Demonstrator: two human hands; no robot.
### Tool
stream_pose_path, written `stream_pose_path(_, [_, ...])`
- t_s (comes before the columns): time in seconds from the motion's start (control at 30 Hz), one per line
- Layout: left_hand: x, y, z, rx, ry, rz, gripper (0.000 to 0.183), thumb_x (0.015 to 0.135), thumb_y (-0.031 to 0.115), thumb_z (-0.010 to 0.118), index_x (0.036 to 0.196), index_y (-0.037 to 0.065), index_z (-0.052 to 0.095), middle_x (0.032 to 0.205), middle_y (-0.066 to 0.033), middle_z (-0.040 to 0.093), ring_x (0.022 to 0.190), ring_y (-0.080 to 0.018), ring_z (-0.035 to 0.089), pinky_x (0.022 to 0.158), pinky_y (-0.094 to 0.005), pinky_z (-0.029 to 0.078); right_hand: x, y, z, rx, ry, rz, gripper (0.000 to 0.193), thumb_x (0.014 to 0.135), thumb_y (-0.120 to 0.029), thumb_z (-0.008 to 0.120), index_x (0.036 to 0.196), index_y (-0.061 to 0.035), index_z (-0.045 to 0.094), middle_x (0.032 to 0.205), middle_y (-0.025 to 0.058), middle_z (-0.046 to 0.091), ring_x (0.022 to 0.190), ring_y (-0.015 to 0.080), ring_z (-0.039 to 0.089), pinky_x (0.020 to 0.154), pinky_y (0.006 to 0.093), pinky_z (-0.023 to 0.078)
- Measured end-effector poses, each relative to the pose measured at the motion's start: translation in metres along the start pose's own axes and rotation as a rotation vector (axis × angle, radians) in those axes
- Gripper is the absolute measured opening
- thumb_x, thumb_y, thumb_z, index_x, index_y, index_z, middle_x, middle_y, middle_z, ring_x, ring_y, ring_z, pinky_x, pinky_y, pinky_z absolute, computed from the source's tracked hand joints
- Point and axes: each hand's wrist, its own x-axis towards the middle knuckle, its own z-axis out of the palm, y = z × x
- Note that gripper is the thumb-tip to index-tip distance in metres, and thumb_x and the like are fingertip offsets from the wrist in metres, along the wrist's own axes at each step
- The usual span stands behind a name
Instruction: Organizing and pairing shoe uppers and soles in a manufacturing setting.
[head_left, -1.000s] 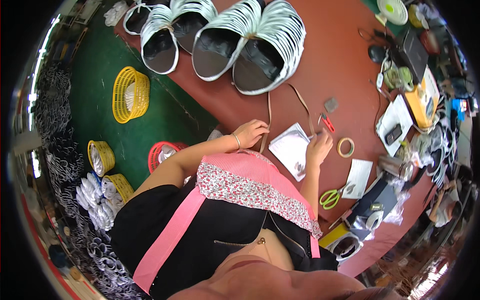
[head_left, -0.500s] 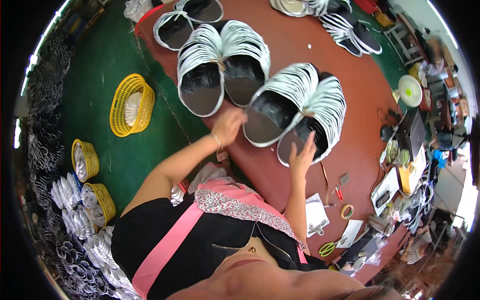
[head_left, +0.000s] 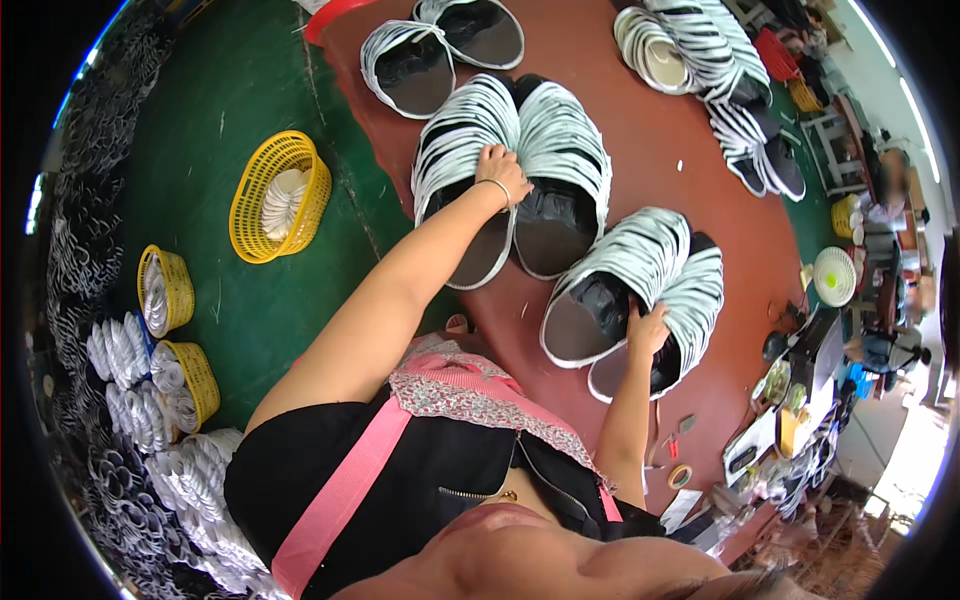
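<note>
Two bundles of nested shoe uppers, white-edged with dark insides, rest on the red-brown table [head_left: 700, 240]. Each bundle is two stacks joined side by side at the middle. My left hand [head_left: 503, 178] reaches over the farther bundle [head_left: 565, 140], its fingers curled round the join between the stacks. On the nearer bundle [head_left: 640, 250], to the right, my right hand [head_left: 648, 328] grips the middle join, fingers partly hidden inside the opening. Both bundles lie on the tabletop.
Beyond lie another dark upper pair [head_left: 410, 75] and more bundles [head_left: 710, 45] at the far right. Yellow baskets [head_left: 318, 205] of white pieces stand on the green floor to the left. A tape roll [head_left: 680, 476], red cutter [head_left: 674, 447] and fan [head_left: 834, 276] are at the right.
My left hand has moved forward onto the farther bundle and closed round its middle. The right hand has gone from open beside the nearer bundle to gripping its join. The view has shifted.
</note>
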Motion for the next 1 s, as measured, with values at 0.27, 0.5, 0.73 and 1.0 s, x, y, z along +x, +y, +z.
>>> stream_pose_path(0.27, [-0.018, -0.054, 0.009, -0.271, 0.152, 0.171, 0.045, 0.088, 0.056, 0.065, 0.076, 0.015, 0.079, 0.1, -0.0009, 0.073, 0.117, -0.0258, 0.056, 0.106, -0.0471, 0.033, 0.008, 0.003, -0.02, 0.009, 0.006, 0.026, 0.065, 0.084, -0.07, 0.068, 0.102, -0.0087, 0.074, 0.092, 0.0236, 0.072, 0.09, 0.0454, 0.069, 0.078, 0.053, 0.052])
stream_pose_path(0.5, [-0.126, -0.164, -0.041, -0.456, 0.122, 0.278, 0.041, 0.072, 0.043, 0.08, 0.061, 0.009, 0.061, 0.082, -0.0086, 0.066, 0.094, -0.0311, 0.062, 0.089, -0.0447, 0.043, -0.023, -0.045, -0.068, 0.132, 0.072, 0.054, 0.042, 0.079, -0.047, 0.078, 0.088, -0.0058, 0.073, 0.083, 0.0222, 0.071, 0.081, 0.0445, 0.069, 0.074, 0.0514, 0.051])
stream_pose_path(0.73, [-0.209, -0.283, -0.09, -0.426, 0.07, 0.076, 0.038, 0.084, 0.041, 0.079, 0.076, 0.006, 0.068, 0.088, -0.009, 0.067, 0.103, -0.0313, 0.062, 0.095, -0.0453, 0.039, -0.053, -0.205, -0.09, 0.292, -0.068, -0.184, 0.045, 0.082, -0.046, 0.073, 0.088, -0.0022, 0.07, 0.085, 0.0247, 0.068, 0.084, 0.0457, 0.066, 0.076, 0.051, 0.049])
stream_pose_path(1.0, [-0.254, -0.423, -0.105, -0.596, 0.057, -0.291, 0.065, 0.101, 0.06, 0.048, 0.072, 0.006, 0.07, 0.083, -0.015, 0.066, 0.092, -0.036, 0.061, 0.081, -0.0467, 0.04, -0.091, -0.458, -0.128, 0.511, -0.109, -0.64, 0.036, 0.077, -0.035, 0.082, 0.095, -0.005, 0.073, 0.076, 0.0184, 0.067, 0.07, 0.037, 0.063, 0.068, 0.043, 0.048])
